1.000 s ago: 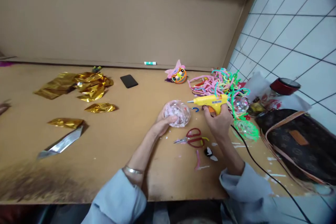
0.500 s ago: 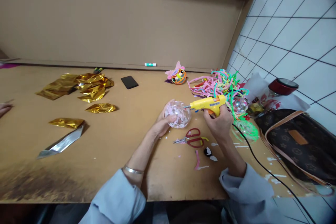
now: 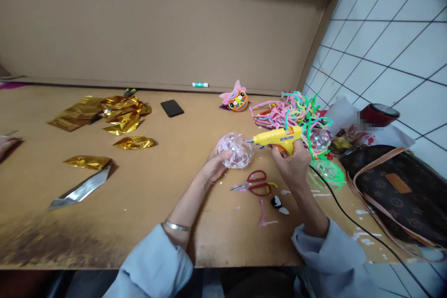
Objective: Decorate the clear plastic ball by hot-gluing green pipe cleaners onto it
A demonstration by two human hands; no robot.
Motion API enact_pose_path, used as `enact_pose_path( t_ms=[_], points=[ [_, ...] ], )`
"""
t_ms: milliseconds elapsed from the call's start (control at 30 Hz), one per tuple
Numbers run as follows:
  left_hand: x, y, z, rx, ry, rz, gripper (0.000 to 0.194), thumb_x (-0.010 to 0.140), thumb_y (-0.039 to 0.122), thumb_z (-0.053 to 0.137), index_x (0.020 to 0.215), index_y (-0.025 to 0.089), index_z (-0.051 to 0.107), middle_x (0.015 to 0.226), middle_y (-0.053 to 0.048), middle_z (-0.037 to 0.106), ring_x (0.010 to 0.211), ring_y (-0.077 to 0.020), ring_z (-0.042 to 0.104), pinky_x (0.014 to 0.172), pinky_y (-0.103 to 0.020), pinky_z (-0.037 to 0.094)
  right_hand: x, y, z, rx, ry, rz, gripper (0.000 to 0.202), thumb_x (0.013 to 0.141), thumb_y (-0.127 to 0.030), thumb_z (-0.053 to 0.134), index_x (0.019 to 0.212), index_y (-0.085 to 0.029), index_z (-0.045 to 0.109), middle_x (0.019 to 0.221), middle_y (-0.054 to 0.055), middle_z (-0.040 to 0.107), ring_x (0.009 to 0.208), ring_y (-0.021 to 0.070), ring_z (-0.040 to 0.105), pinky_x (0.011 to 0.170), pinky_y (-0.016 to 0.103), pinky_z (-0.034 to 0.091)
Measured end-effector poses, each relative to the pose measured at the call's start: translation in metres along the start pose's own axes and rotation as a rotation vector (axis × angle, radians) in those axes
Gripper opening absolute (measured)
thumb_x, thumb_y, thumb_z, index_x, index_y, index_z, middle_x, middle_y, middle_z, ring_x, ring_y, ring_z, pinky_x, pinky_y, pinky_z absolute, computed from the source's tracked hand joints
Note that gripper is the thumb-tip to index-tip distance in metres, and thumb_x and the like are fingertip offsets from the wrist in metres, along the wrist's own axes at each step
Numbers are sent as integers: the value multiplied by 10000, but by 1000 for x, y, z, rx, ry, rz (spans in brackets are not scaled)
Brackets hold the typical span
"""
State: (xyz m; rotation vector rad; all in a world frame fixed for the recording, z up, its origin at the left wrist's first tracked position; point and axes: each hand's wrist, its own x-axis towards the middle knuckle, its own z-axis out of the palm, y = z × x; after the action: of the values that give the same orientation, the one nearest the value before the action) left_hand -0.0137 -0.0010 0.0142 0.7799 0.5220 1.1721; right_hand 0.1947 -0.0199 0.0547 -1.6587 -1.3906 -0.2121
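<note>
Gripping the pink-wrapped ball (image 3: 239, 151) in the fingers of the left hand (image 3: 216, 163), far of the scissors (image 3: 256, 184). Clasping the yellow glue gun (image 3: 277, 138) in the right hand (image 3: 290, 160), having brought its nozzle (image 3: 249, 141) leftward since a second ago, to the ball's far-right side.

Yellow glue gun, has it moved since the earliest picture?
Yes: the yellow glue gun has shifted slightly left, judged against the red-handled scissors.
</note>
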Motion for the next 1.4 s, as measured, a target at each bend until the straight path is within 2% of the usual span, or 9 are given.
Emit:
enact_pose_path(
  t_ms=[233, 467, 767, 867, 967, 1100, 1167, 1267, 1400],
  points=[
    [2, 5, -3, -272, 13, 0, 701, 699, 485, 795, 1308, 269, 522, 1201, -65, 695, 1069, -285, 684, 960, -487, 533, 6, 12, 10, -6, -205, 201, 365, 683, -569, 555, 789, -222, 526, 727, 64, 619, 666, 227, 541, 645, 344, 420],
    [0, 10, -7, -243, 57, 7, 798, 607, 624, 801, 1283, 296, 532, 1308, -77, 642, 1169, -347, 629, 992, -523, 507, 0, 33, 32, -267, -512, 138, 417, 787, -470, 576, 1001, -116, 627, 897, 140, 705, 802, 259, 647, 668, 326, 437],
    [-8, 15, -2, -77, -71, 59, 1048, 439, 701, 832, 1337, 281, 491, 1421, -140, 542, 1338, -442, 472, 1041, -618, 441, -17, 28, 39, -342, -590, -34, 358, 822, -392, 616, 990, -80, 668, 986, 180, 715, 958, 278, 648, 815, 341, 459],
    [-5, 14, 1, -18, -41, 128, 1022, 452, 607, 880, 1339, 297, 476, 1418, -117, 535, 1323, -415, 493, 1051, -582, 448, -18, 26, 34, -397, -586, -99, 437, 828, -483, 625, 978, -76, 676, 1049, 217, 683, 1011, 312, 614, 860, 391, 451],
    [-2, 12, 7, 196, 79, 330, 1083, 412, 403, 950, 1355, 330, 420, 1397, -79, 522, 1308, -355, 506, 1085, -503, 431, -12, 23, 26, -418, -488, -142, 490, 827, -532, 620, 998, -75, 666, 1031, 232, 659, 989, 335, 597, 843, 448, 454],
    [-7, 10, 19, 557, 238, 508, 1153, 476, 291, 945, 1440, 322, 313, 1427, -91, 449, 1369, -319, 426, 1172, -441, 317, -4, 13, 13, 83, -321, -128, 477, 864, -485, 570, 1170, -119, 597, 1080, 173, 645, 1016, 292, 594, 896, 463, 477],
    [-11, 7, 24, 630, 283, 530, 1195, 489, 280, 943, 1469, 343, 261, 1483, -93, 382, 1399, -327, 382, 1192, -449, 277, -8, 2, 8, 434, -388, -91, 568, 853, -497, 582, 1314, -175, 503, 1198, 150, 616, 1040, 257, 609, 878, 429, 517],
    [-16, 1, 30, 645, 276, 531, 1265, 482, 252, 946, 1502, 353, 203, 1514, -101, 349, 1412, -343, 358, 1196, -457, 263, -22, -18, 5, 671, -573, -73, 864, 756, -479, 710, 1488, -271, 301, 1459, 149, 447, 1202, 273, 569, 930, 448, 530],
    [-19, -5, 33, 605, 151, 483, 1297, 467, 213, 942, 1523, 326, 198, 1526, -128, 325, 1400, -362, 368, 1177, -472, 304, -36, -36, 8, 753, -570, -19, 803, 720, -396, 740, 1441, -249, 418, 1450, 141, 463, 1303, 298, 506, 1039, 492, 488]
  ],
)
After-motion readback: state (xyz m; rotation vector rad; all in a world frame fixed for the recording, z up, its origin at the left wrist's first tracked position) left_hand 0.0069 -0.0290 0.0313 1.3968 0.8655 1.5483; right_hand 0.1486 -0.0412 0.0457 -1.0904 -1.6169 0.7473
